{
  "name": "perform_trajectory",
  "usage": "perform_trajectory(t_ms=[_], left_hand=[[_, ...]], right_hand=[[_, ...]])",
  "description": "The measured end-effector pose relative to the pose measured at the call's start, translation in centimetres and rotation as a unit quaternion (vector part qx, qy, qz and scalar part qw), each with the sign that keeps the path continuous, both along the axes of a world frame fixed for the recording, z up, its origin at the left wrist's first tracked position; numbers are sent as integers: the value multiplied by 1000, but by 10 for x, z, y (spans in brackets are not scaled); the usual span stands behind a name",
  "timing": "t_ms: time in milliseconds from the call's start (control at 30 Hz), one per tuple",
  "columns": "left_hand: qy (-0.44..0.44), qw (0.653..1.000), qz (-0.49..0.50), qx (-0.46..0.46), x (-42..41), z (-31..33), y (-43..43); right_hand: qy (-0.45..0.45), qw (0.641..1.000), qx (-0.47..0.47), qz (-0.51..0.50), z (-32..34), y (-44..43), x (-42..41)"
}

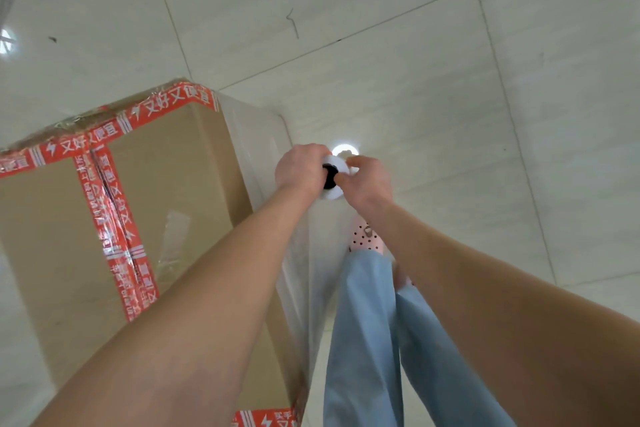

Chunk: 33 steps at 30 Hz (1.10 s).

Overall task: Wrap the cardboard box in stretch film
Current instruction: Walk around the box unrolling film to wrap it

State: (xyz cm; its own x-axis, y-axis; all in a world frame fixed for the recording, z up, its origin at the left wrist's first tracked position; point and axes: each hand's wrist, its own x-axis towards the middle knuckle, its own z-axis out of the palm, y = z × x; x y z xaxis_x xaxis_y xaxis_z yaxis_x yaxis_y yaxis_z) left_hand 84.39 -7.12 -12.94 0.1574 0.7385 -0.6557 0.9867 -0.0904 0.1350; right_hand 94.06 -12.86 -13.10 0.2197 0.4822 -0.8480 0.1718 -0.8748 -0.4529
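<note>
- Cardboard box (166, 184): 1, large, standing on the tiled floor (450, 80) at our left. Its top faces us and its right side runs just beside our legs.
- Stretch film roll (337, 165): 1, held upright and end-on to us off the box's right side, white rim around a black core.
- Left hand (299, 168): fingers curled round the roll's upper end, clamped on it.
- Right hand (369, 182): thumb and fingers pinching the same end from the other side. Both hands are therefore on the 1 roll.
- Film (263, 149): 1 translucent sheet paid out from the roll, lying along the box's right face and round its far corner.
- Handling, our judgement: the film is thin, soft and clingy, and it would likely tear or rope up if pulled unevenly. We take it by the roll's ends, never by the sheet.
- The box looks stiff and bulky, and we cannot tell its weight. It looks better to walk round it than to turn it.
- Red tape (114, 218): at least 3 stretches across the top.
- Also noted: light blue trousers (363, 322) and 1 pink perforated shoe (367, 236).
</note>
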Motion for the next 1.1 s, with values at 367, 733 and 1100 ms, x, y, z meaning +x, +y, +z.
perform_trajectory(t_ms=[367,733,1100], left_hand=[[24,990,139,23,-15,8,27],[-36,947,305,-92,-18,-5,34],[2,997,-65,28,-2,-2,82]], right_hand=[[-65,995,53,52,5,47,-13],[4,996,15,-91,3,51,-18],[-24,999,36,4,8,78,-11]])
